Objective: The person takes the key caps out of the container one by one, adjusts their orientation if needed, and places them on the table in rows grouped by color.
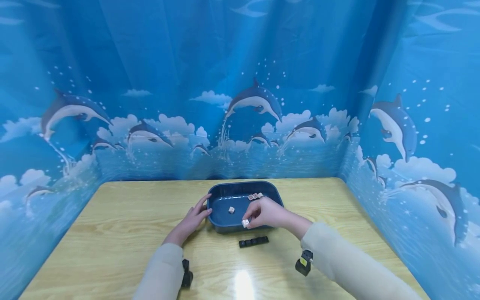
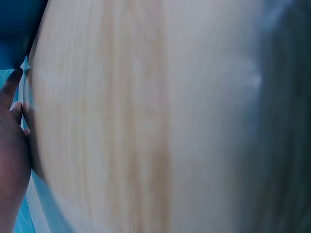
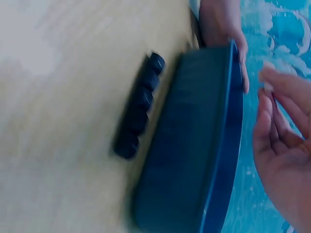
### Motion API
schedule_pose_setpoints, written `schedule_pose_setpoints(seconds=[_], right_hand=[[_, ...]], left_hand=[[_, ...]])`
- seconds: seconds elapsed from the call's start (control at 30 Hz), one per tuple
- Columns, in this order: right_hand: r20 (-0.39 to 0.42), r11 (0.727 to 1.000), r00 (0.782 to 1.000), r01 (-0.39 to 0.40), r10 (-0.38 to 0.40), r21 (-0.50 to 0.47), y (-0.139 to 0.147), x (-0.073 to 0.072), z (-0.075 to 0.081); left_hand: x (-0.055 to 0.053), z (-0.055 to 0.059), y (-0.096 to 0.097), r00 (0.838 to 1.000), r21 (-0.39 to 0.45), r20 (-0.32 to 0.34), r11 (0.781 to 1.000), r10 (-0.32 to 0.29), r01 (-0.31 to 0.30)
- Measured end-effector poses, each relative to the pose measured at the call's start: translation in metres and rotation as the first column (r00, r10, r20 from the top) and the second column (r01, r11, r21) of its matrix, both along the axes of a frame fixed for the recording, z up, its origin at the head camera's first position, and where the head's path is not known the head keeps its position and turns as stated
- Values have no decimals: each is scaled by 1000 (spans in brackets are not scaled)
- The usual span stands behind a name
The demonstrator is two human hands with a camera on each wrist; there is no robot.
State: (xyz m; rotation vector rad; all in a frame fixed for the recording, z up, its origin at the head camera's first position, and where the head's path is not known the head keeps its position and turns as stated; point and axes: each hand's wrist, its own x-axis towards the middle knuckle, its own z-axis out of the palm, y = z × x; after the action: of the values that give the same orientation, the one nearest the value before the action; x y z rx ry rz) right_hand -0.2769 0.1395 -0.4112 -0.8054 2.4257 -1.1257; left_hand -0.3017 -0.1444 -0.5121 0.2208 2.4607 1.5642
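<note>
My left hand rests with extended fingers against the left wall of a dark blue rectangular basin. Above the basin's near edge, my right hand pinches a small white cube with a dark mark on it between thumb and fingertips. Another white cube lies alone on the basin floor. Farther back inside, several pale cubes with reddish marks sit in a short row, partly behind the right hand. On the table in front of the basin is a straight row of several black cubes.
The basin stands on a light wood-grain table, near its far edge. Blue curtains printed with dolphins hang behind and on both sides. A small black device is worn at the right wrist, another at the left.
</note>
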Motion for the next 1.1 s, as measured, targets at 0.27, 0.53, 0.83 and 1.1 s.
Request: schedule_pose_setpoints(seconds=[0.27, 0.53, 0.83, 1.1], right_hand=[[-108, 996, 991, 76, -80, -42, 0, 29, -15], [-142, 994, 985, 90, -97, -58, 3, 44, -30], [-263, 997, 964, 61, -45, 54, 0, 49, -49], [-379, 991, 925, 24, 29, 133, -6, 53, -60]], left_hand=[[0, 0, 2, 1000, -3, 24, 1000, 12, -12], [0, 1, 1, 1000, -7, 11, 1000, 5, -5], [0, 3, 0, 1000, -15, 12, 1000, 1, -1], [0, 3, 0, 1000, -28, 1, 1000, -4, 4]])
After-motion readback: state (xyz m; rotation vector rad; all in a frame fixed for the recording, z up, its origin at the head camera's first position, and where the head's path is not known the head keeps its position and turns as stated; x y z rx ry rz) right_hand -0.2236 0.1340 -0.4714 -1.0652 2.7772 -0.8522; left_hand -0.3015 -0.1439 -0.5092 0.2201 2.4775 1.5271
